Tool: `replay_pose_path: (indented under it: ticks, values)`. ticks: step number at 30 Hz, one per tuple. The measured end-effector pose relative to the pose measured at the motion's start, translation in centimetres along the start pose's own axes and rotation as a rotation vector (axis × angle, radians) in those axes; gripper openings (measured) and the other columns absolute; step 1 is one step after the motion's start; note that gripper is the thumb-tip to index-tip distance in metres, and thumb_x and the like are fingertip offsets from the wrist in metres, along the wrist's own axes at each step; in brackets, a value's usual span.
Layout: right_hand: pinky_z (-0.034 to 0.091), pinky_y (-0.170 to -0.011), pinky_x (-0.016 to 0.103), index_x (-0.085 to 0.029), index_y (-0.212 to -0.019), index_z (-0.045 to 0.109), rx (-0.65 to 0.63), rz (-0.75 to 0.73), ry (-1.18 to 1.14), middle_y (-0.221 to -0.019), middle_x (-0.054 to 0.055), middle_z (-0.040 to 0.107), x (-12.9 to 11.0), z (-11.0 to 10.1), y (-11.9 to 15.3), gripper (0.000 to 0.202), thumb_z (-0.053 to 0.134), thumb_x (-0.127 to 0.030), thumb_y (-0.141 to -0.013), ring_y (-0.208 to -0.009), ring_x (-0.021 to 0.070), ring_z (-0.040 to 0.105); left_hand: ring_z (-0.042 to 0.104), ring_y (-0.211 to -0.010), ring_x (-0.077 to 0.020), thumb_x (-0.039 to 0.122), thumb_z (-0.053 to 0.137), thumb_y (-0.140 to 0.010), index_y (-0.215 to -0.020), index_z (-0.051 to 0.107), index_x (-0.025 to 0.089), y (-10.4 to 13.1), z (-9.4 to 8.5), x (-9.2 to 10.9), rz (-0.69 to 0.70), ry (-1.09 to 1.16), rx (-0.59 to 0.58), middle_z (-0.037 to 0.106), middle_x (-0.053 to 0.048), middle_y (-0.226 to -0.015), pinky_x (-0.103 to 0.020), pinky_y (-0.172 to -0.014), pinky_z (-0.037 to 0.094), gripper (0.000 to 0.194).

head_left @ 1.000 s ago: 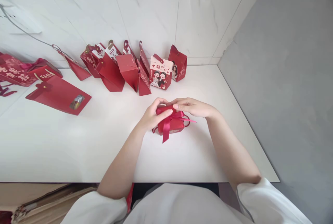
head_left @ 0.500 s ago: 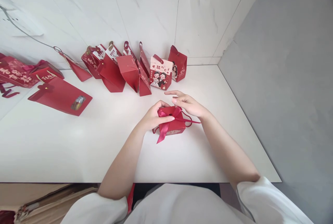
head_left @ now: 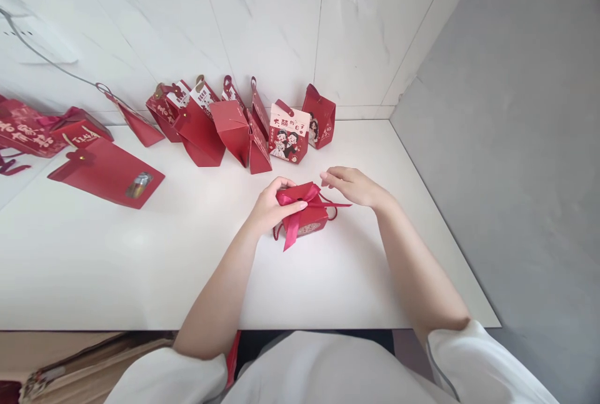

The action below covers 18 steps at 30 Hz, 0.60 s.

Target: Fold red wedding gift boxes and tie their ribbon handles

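A small red gift box (head_left: 307, 221) with a pink ribbon (head_left: 291, 229) across its top sits on the white table in front of me. My left hand (head_left: 274, 207) grips its left side, with the thumb pressed on the ribbon where the strands cross. One ribbon tail hangs down the front; the other (head_left: 338, 205) sticks out to the right. Dark red cord handles (head_left: 332, 211) loop out at both sides. Just above the box's right end, my right hand (head_left: 351, 185) hovers with loosely bent fingers, apart from the ribbon and holding nothing visible.
Several red gift boxes stand along the tiled wall, among them a pink-topped box with a cartoon couple (head_left: 289, 135). A red box with a small window (head_left: 110, 169) lies at left. The white table (head_left: 365, 291) ends on the right beside a grey surface (head_left: 525, 160).
My right hand has moved right, off the ribbon and away from the box. The left hand and box have shifted slightly left and up, the box turning a little.
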State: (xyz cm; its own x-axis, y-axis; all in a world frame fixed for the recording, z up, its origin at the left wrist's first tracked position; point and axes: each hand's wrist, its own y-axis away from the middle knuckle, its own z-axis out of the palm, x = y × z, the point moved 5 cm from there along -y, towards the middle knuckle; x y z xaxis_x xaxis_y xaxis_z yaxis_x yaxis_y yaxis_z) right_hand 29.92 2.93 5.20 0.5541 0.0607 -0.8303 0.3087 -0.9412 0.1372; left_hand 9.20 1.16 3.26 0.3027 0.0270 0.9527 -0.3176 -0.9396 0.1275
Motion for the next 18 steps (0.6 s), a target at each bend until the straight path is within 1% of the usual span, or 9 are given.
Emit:
replay_pose_path:
  ticks: [3, 5, 10, 14, 18]
  values:
    - [0.044, -0.076, 0.033, -0.019, -0.076, 0.065, -0.129, 0.071, 0.046, -0.086, 0.007, 0.068, 0.1, -0.4, 0.8, 0.059, 0.04, -0.07, -0.089, -0.081, 0.0212, 0.061, 0.065, -0.094, -0.0212, 0.045, 0.077, -0.07, -0.103, 0.055, 0.025, -0.2, -0.6, -0.2, -0.002, -0.003, 0.086, 0.062, -0.002, -0.113, -0.033, -0.079, 0.053, 0.045]
    - [0.044, -0.073, 0.031, -0.019, -0.074, 0.064, -0.212, 0.046, 0.032, -0.08, 0.006, 0.067, -0.5, -0.4, 1.3, 0.056, 0.044, -0.069, -0.087, -0.075, 0.0191, 0.059, 0.065, -0.095, -0.0214, 0.045, 0.078, -0.069, -0.105, 0.055, 0.025, -0.3, -0.8, -0.3, 0.001, 0.011, 0.115, 0.062, -0.003, -0.114, -0.033, -0.079, 0.054, 0.046]
    - [0.041, -0.062, 0.027, -0.019, -0.069, 0.057, -0.351, -0.062, 0.04, -0.071, 0.001, 0.061, -2.6, 0.1, 2.8, 0.039, 0.055, -0.054, -0.086, -0.067, 0.0146, 0.054, 0.064, -0.095, -0.0211, 0.043, 0.078, -0.069, -0.104, 0.057, 0.024, -0.6, -0.8, -0.7, 0.015, 0.025, 0.147, 0.062, -0.004, -0.113, -0.034, -0.081, 0.053, 0.045]
    - [0.038, -0.056, 0.026, -0.02, -0.071, 0.059, -0.455, -0.079, 0.081, -0.071, 0.001, 0.062, -3.9, 1.7, 3.5, 0.028, 0.057, -0.044, -0.085, -0.064, 0.0144, 0.055, 0.063, -0.095, -0.0207, 0.043, 0.076, -0.071, -0.103, 0.058, 0.023, -0.6, -0.7, -0.6, 0.026, 0.02, 0.157, 0.062, -0.003, -0.11, -0.034, -0.083, 0.052, 0.042]
    - [0.034, -0.053, 0.026, -0.02, -0.067, 0.056, -0.487, -0.128, 0.176, -0.069, -0.001, 0.061, -5.0, 3.2, 3.6, 0.019, 0.058, -0.031, -0.082, -0.059, 0.0125, 0.051, 0.062, -0.093, -0.0201, 0.041, 0.075, -0.072, -0.102, 0.058, 0.023, -0.6, -0.6, -0.5, 0.027, 0.022, 0.166, 0.063, -0.003, -0.106, -0.034, -0.082, 0.051, 0.039]
